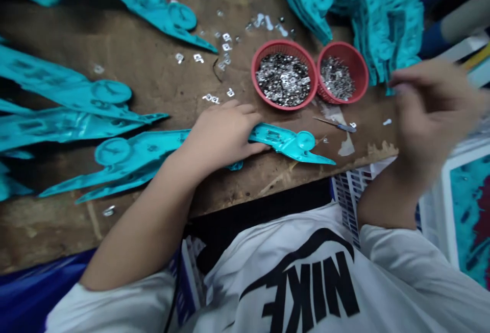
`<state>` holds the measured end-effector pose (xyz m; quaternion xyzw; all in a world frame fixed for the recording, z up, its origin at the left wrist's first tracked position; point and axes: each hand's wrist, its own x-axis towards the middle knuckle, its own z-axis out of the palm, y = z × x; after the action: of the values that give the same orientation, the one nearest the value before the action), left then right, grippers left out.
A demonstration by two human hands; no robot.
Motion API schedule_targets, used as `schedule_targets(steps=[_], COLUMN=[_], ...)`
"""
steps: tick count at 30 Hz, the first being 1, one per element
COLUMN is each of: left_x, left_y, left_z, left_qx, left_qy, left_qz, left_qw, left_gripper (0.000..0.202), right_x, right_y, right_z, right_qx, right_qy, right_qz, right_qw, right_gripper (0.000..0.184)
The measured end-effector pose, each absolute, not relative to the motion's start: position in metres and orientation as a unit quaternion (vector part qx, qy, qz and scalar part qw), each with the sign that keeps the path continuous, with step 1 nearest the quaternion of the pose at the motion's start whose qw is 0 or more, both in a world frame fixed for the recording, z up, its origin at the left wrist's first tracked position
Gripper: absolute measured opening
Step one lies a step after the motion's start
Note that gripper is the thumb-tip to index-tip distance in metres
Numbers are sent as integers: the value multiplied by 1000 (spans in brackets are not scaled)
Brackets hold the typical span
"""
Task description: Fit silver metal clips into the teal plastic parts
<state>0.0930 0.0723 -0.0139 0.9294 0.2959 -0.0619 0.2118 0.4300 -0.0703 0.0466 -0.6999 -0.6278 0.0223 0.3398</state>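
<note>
A turquoise plastic part (288, 142) lies near the front edge of a worn wooden bench (164, 62), gripped under the left hand (225, 134), whose fingers are closed over it, with the thumb laid along the near side. More turquoise plastic is seen reaching left beneath the wrist; whether it is joined to the gripped part cannot be told. The right hand (436, 113) is raised at the bench's right side and blurred, its thumb and forefinger brought close together; whether anything is pinched cannot be told. Beyond the part, two red baskets (265, 100) are set side by side, filled with small metal pieces (283, 80). Near them a thin pointed tool (342, 126) is laid. Loose metal clips (198, 58) are scattered about, and stacked turquoise parts (371, 26) are piled at the far right.
</note>
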Motion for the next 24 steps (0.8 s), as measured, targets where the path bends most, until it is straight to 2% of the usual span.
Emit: schedule_targets(steps=[1, 2, 5, 8, 10, 14, 20, 24], left_x=[93, 94, 96, 97, 96, 95, 95, 92], left_y=[72, 71, 64, 52, 45, 36, 32, 35], left_z=[-12, -11, -9, -13, -18, -25, -27, -28], left_qx=[930, 931, 933, 927, 919, 910, 901, 888], left_qy=[297, 299, 306, 323, 343, 371, 387, 384], left_qz=[-65, -69, -80, -68, -54, -29, 2, 35], left_qw=[205, 196, 171, 176, 184, 183, 198, 251], left_gripper=[29, 30, 36, 47, 54, 53, 80, 68], right_x=[430, 429, 430, 430, 422, 387, 340, 336], right_y=[-87, -101, -125, -132, -131, -120, -99, -100], right_z=[34, 19, -35, -64, -61, -26, -10, -18], right_qx=[-714, -727, -777, -803, -795, -705, -659, -668], right_qy=[-627, -628, -599, -570, -573, -661, -729, -719], right_qz=[4, 5, 26, 14, 1, 36, 102, 90], right_qw=[312, 277, 191, 175, 200, 255, 156, 170], right_gripper=[36, 31, 34, 33, 34, 34, 30, 33])
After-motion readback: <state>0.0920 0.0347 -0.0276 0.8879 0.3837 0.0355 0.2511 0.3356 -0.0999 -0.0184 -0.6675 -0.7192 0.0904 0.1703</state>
